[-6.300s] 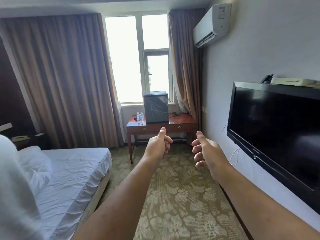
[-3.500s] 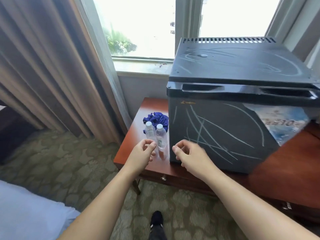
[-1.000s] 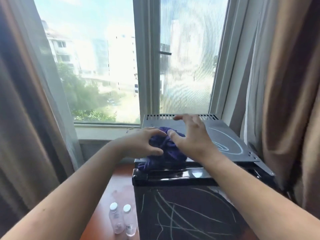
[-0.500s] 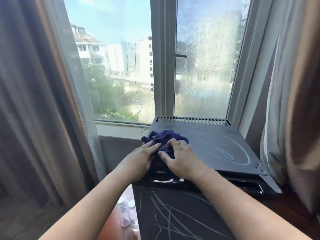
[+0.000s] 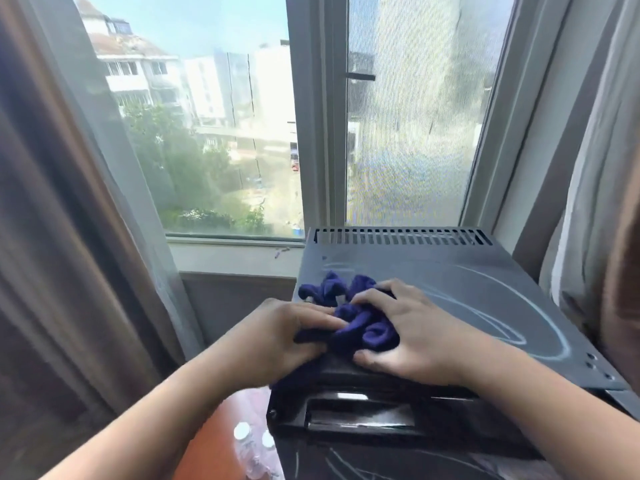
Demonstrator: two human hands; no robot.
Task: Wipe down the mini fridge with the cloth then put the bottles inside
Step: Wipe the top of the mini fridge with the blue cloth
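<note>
Cloth point(image 5: 360, 327), bunched, lies at the front-left corner on top of the fridge point(image 5: 485, 292); I see left hand point(image 5: 277, 337) and right hand point(image 5: 415, 337) both in a curled grip on it. Bare top runs right and back to the vent. Below the left edge, bottles point(image 5: 252, 445) stand on the worktop point(image 5: 214, 438).

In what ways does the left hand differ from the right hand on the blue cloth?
The left hand grips the cloth at the front left corner of the mini fridge; the right hand sits further in on its top. The left fingers point right; the right fingers curl over the cloth from its right side. Both hold the same cloth.
</note>
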